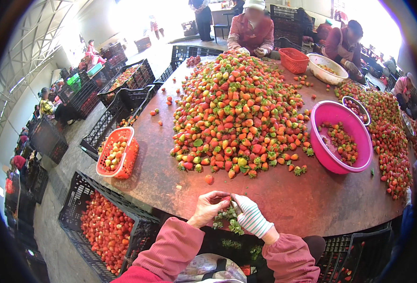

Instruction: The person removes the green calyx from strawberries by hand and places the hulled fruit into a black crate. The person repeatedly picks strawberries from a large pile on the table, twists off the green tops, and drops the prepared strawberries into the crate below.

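Observation:
My bare left hand [208, 207] pinches a red strawberry [226, 199] between thumb and fingertips at the table's near edge. Against that fruit are the fingers of my right hand [252, 216], in a white glove with green stripes. A small slender tool [237, 208] seems to be in its grip, mostly hidden by the fingers. Just below both hands, green strawberry caps [229, 221] are bunched at the edge. A large heap of strawberries [236, 116] with leafy caps rises beyond them on the reddish table [194, 192]. One loose strawberry [209, 179] lies before the heap.
An orange basket [135, 155] of pale-topped strawberries stands at the table's left edge. A black crate [70, 212] of capless strawberries is at lower left. To the right sits a pink basin [366, 155] partly filled with strawberries. A person [252, 32] works across the table.

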`<state>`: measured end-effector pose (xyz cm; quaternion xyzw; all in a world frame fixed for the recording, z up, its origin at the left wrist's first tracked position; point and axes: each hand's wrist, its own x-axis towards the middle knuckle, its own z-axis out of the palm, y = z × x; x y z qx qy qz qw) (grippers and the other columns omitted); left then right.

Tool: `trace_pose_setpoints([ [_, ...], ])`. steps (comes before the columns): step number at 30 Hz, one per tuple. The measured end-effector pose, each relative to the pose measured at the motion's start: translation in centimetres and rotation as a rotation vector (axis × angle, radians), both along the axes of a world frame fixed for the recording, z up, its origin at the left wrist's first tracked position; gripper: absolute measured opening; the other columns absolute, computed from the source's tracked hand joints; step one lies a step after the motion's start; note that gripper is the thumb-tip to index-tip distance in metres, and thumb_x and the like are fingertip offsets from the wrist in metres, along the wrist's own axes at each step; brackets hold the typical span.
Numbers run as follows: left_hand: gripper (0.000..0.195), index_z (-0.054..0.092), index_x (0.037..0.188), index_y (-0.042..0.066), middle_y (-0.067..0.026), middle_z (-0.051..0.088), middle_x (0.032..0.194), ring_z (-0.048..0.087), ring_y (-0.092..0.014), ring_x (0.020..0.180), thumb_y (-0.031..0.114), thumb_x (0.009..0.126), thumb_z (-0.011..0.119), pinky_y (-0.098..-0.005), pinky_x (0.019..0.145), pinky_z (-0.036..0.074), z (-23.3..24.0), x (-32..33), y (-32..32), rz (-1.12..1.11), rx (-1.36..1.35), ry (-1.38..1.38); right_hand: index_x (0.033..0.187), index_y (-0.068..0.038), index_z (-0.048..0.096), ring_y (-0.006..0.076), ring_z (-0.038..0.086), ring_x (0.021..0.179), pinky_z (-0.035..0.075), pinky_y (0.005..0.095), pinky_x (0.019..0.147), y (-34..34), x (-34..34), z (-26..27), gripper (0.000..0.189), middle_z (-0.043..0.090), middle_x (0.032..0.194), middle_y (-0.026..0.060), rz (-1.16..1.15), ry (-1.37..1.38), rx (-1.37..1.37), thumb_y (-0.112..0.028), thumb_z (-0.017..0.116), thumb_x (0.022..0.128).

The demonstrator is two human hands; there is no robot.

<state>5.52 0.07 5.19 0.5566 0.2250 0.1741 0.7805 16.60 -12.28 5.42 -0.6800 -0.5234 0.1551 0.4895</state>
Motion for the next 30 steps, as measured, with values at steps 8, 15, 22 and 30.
trace_pose_setpoints([
  [8,0.02,0.058,0.099,-0.003,-0.0085,0.063,0.084,0.06,-0.014,0.071,0.007,0.082,0.061,-0.0232,0.06,0.049,0.4,-1.7,0.7,-0.029,-0.379,-0.075,0.108,0.001,0.053,0.0143,0.058,0.085,0.046,0.0271,0.075,-0.3,0.0,0.1,0.024,0.062,0.092,0.0121,0.0,0.678,-0.064,-0.001,0.052,0.084],
  [15,0.035,0.057,0.093,-0.004,-0.0107,0.058,0.071,0.06,-0.022,0.068,0.024,0.074,0.067,-0.0324,0.063,0.049,-2.0,0.4,6.2,0.367,0.561,0.458,0.106,-0.001,0.058,0.0188,0.06,0.086,0.046,0.0274,0.077,0.2,0.2,-1.1,0.025,0.061,0.096,0.0132,0.023,0.318,-0.058,-0.001,0.055,0.081],
  [22,0.03,0.057,0.088,0.001,-0.0055,0.057,0.072,0.055,-0.014,0.07,0.017,0.067,0.07,-0.0284,0.064,0.046,-2.3,1.7,6.2,0.183,0.607,0.345,0.111,-0.002,0.056,0.0259,0.059,0.089,0.046,0.0303,0.078,0.2,0.9,-1.4,0.032,0.06,0.098,0.0143,-0.017,0.155,-0.043,0.003,0.053,0.079],
  [30,0.025,0.059,0.091,0.002,0.0055,0.05,0.071,0.04,-0.001,0.063,0.005,0.069,0.069,-0.0162,0.054,0.036,0.8,0.4,1.8,-0.146,0.352,0.21,0.115,-0.001,0.051,0.035,0.056,0.09,0.047,0.0347,0.077,0.1,0.4,-0.8,0.041,0.058,0.096,0.0195,0.024,-0.074,0.025,0.007,0.049,0.075],
])
